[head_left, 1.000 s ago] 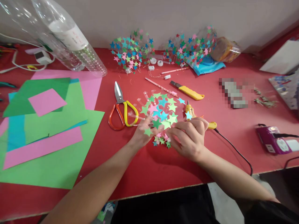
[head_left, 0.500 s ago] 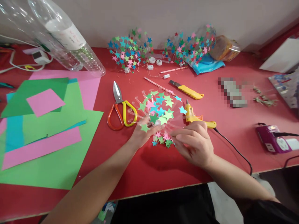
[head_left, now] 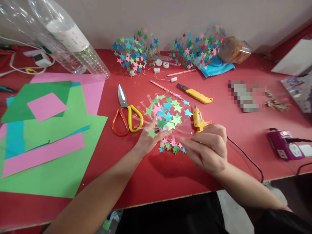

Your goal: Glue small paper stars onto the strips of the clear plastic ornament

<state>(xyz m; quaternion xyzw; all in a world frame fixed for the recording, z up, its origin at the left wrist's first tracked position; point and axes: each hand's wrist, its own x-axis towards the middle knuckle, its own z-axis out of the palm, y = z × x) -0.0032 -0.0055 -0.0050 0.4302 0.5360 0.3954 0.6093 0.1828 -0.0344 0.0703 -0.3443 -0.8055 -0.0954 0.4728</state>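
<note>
Fingers [head_left: 196, 146] of the right hand [head_left: 210, 148]: curled, tips close together at the near right side of the star-covered clear piece [head_left: 168, 116]; whether they pinch a clear strip cannot be told. Over the last second the right hand has shifted slightly right.
Left hand [head_left: 147, 139]: has stayed in place, thumb and fingers clamped on the clear piece from the left and beneath, partly hidden by stars.
Near stars [head_left: 175, 149]: a small group just below the piece, its right end now uncovered; loose or attached, impossible to tell.
Clear piece: held above the desk [head_left: 146, 185], between both hands, strips fanned outward. Its rightmost blue star [head_left: 188, 112] has drawn away from the right hand, so that strip has probably been released, with the work moving to a nearer one.
Glue gun [head_left: 198, 121]: right of the piece, handle now hidden behind the right hand.
Scissors [head_left: 124, 103]: left of the piece, untouched.
Yellow cutter [head_left: 198, 96]: farther off, untouched.
Far edge: two similar star-covered pieces [head_left: 133, 44] near the wall [head_left: 168, 19].
</note>
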